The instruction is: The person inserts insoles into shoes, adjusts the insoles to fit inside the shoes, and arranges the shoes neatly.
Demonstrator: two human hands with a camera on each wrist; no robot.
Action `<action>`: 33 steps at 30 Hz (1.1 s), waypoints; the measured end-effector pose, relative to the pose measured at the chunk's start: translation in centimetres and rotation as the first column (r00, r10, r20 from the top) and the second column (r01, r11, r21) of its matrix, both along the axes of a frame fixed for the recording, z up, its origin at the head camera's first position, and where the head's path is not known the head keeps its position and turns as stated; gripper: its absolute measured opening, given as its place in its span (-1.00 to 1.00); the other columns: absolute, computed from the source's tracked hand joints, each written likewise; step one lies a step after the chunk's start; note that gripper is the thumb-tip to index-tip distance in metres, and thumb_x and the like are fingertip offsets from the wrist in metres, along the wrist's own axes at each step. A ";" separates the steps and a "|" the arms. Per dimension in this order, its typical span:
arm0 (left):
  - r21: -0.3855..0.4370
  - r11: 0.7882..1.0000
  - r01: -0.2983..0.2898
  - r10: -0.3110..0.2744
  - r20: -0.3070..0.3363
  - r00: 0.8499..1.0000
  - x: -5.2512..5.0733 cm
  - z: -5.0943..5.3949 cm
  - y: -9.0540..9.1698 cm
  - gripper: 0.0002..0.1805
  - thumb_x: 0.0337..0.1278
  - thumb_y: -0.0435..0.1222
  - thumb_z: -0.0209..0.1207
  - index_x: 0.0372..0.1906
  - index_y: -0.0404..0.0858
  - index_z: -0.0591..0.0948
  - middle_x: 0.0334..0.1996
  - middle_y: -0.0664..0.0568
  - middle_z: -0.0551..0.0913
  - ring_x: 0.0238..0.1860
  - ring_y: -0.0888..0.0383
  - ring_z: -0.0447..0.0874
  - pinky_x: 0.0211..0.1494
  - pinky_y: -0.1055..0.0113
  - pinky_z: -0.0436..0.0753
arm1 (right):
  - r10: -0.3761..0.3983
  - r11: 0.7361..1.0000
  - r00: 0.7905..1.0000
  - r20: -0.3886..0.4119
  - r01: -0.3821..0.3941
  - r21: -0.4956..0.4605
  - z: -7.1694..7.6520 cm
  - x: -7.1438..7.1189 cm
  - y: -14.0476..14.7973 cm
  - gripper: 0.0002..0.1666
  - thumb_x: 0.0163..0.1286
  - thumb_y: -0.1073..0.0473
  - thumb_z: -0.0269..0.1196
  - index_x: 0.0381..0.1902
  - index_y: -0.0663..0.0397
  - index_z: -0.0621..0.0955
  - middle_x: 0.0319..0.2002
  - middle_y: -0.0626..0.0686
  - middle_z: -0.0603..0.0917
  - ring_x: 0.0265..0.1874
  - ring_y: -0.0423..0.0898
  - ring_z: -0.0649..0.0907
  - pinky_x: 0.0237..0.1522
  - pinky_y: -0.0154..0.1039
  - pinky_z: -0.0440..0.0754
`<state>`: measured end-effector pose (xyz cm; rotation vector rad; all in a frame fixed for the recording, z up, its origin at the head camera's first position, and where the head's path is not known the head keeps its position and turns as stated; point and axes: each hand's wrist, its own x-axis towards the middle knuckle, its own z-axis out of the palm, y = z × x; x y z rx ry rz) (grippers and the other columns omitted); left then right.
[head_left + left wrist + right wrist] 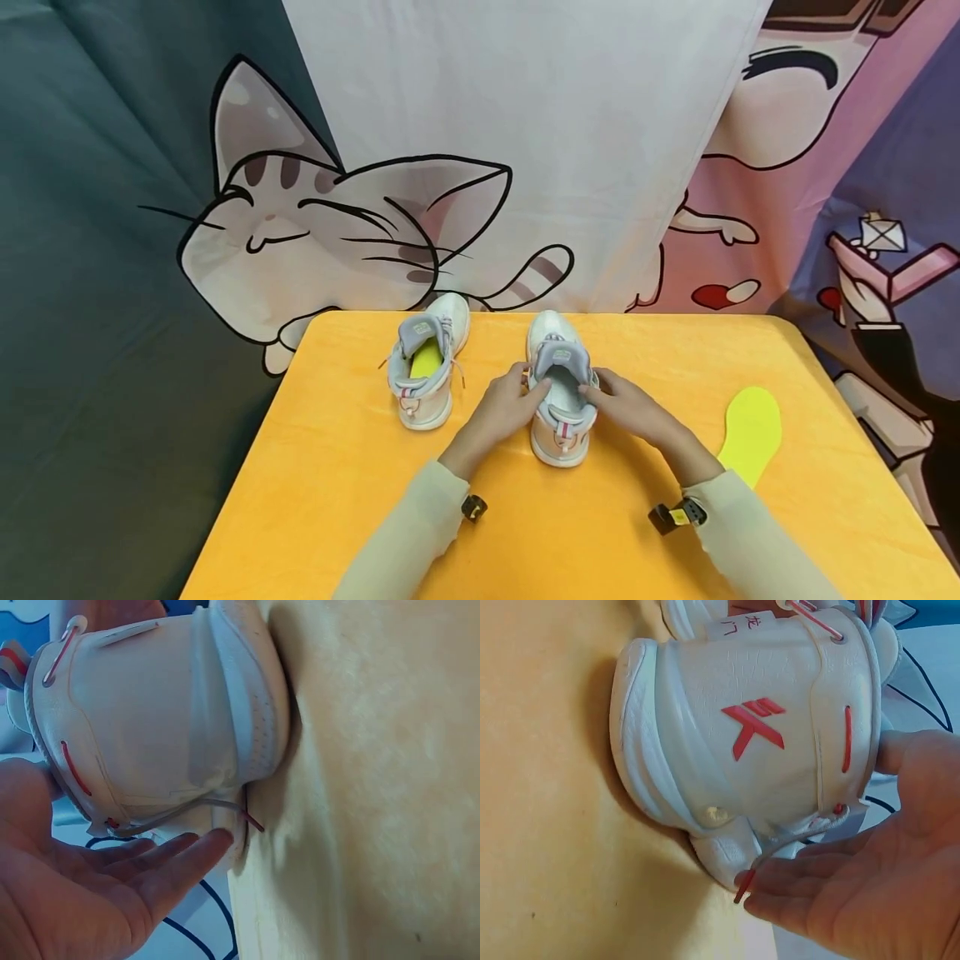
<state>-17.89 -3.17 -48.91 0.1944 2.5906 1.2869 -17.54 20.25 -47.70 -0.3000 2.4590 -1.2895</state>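
A white sneaker (561, 442) stands on the yellow table, its toe pointing away and its heel towards me. My left hand (507, 406) grips its left collar, thumb over the rim and fingers along the outside. On the opposite side my right hand (633, 408) grips the collar the same way. The left wrist view shows the left hand (97, 892) by the shoe's side, near a loose lace (169, 817) with a red tip. Red marks show on the sneaker's side (697, 735) in the right wrist view, with the right hand (870, 877) near another lace end.
To the left stands the matching sneaker (423, 410), with a yellow-green insole (427, 358) inside it. A similar yellow-green insole (752, 429) lies flat on the table (315, 467) at the right, partly behind my right sleeve. A printed cloth (525, 83) hangs behind the table.
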 end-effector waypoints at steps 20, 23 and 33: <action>-0.205 0.958 0.202 -0.239 -0.180 0.954 1.2 0.0 -3.7 -0.24 0.54 0.21 -0.08 0.58 -0.17 0.25 0.54 -0.07 0.33 0.57 -0.03 0.27 0.59 0.00 0.29 | -0.113 0.993 0.976 -0.187 0.119 0.016 -1.3 3.0 5.5 -0.32 0.66 -0.06 0.07 0.50 0.30 0.33 0.40 0.32 0.50 0.38 0.30 0.51 0.32 0.09 0.56; -0.244 0.946 0.212 -0.262 -0.195 0.945 1.5 0.0 -4.1 -0.25 0.53 0.21 -0.06 0.58 -0.13 0.25 0.55 -0.03 0.31 0.57 0.00 0.24 0.60 0.01 0.28 | -0.140 0.990 0.963 -0.231 0.141 -0.013 -1.4 3.5 6.6 -0.40 0.66 0.03 0.08 0.47 0.29 0.37 0.39 0.32 0.51 0.32 0.15 0.59 0.18 -0.39 0.61; -0.342 0.902 0.264 -0.345 -0.205 0.916 2.4 -0.5 -6.1 -0.23 0.53 0.17 -0.01 0.62 -0.13 0.19 0.60 -0.10 0.22 0.62 -0.03 0.14 0.62 -0.01 0.23 | -0.179 0.982 0.947 -0.265 0.187 0.003 -1.9 4.7 12.0 -0.43 0.65 0.10 0.09 0.43 0.36 0.39 0.35 0.42 0.49 0.05 -0.74 0.42 -0.08 -0.76 0.41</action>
